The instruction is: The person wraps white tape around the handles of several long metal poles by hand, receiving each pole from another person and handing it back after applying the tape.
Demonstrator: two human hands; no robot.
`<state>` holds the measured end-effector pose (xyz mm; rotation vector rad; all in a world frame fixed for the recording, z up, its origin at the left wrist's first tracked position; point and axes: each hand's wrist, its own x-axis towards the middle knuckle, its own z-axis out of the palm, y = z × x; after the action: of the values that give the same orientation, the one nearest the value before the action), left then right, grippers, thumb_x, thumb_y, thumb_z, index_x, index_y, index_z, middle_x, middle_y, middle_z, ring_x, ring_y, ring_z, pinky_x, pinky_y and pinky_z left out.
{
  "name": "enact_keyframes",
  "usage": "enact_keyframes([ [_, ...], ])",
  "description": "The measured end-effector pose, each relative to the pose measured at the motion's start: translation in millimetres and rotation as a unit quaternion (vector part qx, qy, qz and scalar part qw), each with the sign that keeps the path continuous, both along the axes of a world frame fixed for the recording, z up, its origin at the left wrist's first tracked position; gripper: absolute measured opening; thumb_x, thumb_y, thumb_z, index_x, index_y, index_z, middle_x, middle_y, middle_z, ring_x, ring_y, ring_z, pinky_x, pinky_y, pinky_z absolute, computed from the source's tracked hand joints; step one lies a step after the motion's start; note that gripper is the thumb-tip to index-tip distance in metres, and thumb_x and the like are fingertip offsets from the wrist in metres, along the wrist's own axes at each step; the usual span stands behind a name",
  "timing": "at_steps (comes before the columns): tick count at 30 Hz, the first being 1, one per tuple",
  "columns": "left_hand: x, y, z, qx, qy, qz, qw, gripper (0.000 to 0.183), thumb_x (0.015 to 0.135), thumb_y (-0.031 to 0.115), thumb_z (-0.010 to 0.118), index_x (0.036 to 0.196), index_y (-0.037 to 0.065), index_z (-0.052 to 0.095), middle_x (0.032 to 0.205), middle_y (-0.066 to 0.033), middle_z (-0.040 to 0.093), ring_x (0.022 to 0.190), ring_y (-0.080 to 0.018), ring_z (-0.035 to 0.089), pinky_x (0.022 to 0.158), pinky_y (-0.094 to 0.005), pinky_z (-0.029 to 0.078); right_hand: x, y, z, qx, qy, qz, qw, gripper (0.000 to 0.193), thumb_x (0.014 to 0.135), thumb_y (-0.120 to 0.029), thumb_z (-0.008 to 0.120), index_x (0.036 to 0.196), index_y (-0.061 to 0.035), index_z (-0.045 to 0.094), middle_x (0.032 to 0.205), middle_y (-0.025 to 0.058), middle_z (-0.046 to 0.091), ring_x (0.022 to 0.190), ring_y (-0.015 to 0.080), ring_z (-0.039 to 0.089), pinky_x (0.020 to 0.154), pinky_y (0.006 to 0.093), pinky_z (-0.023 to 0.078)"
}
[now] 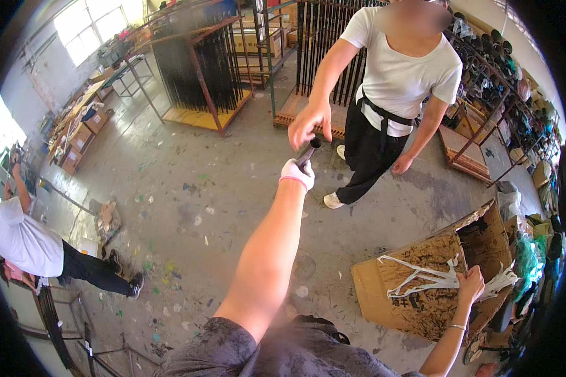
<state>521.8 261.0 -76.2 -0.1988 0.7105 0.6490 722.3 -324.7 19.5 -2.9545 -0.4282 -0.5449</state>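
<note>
My left hand (298, 173), in a white glove with a pink cuff, is stretched forward and closed around a short black tube (308, 151). The tube's round, hollow end points up and away from me. Just beyond it is the hand (308, 125) of a person in a white T-shirt, fingers curved down near the tube; whether they touch it I cannot tell. Low at the right, my bare right hand (471, 284), with a bracelet at the wrist, is closed on a bunch of white strips (424, 278). The strips hang over a brown-stained cardboard box (377, 295).
Racks of long black rods (195, 72) stand at the back. Another person (28, 242) is at the far left beside a metal frame (75, 314). Shelves heaped with dark items (484, 56) line the right side. The grey floor (188, 201) is speckled with paint.
</note>
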Motion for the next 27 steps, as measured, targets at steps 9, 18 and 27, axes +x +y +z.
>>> enact_keyframes([
  [9, 18, -11, 21, 0.139, 0.006, 0.024, 0.990, 0.023, 0.096, 0.018, 0.044, 0.111, 0.006, 0.056, 0.104, -0.0065, 0.062, 0.089, -0.0176, 0.060, 0.081, -0.0296, 0.049, 1, 1, -1, -0.013, 0.015, -0.032, 0.999, 0.046, 0.057, -0.017, 0.087, 0.076, -0.0063, 0.045, 0.068, 0.0107, 0.056, 0.067, 0.0345, 0.056, 0.060, 0.0432, 0.044],
  [18, 4, -49, 137, 0.199, -0.168, 0.006, 0.965, 0.041, 0.100, 0.039, 0.045, 0.086, 0.003, 0.058, 0.073, -0.0115, 0.066, 0.060, -0.0236, 0.064, 0.053, -0.0317, 0.054, 9, -5, -8, -0.034, 0.014, -0.030, 0.999, 0.046, 0.058, -0.017, 0.086, 0.076, -0.0069, 0.045, 0.067, 0.0109, 0.054, 0.064, 0.0346, 0.054, 0.058, 0.0429, 0.042],
  [27, -183, -180, -10, 0.324, 0.094, -0.344, 0.876, 0.037, 0.093, 0.030, 0.059, 0.112, -0.001, 0.060, 0.098, -0.0139, 0.067, 0.086, -0.0229, 0.066, 0.072, -0.0325, 0.052, 8, -4, -8, -0.041, -0.001, -0.010, 0.999, 0.046, 0.064, -0.014, 0.082, 0.077, -0.0068, 0.039, 0.067, 0.0118, 0.049, 0.064, 0.0362, 0.052, 0.058, 0.0443, 0.041],
])
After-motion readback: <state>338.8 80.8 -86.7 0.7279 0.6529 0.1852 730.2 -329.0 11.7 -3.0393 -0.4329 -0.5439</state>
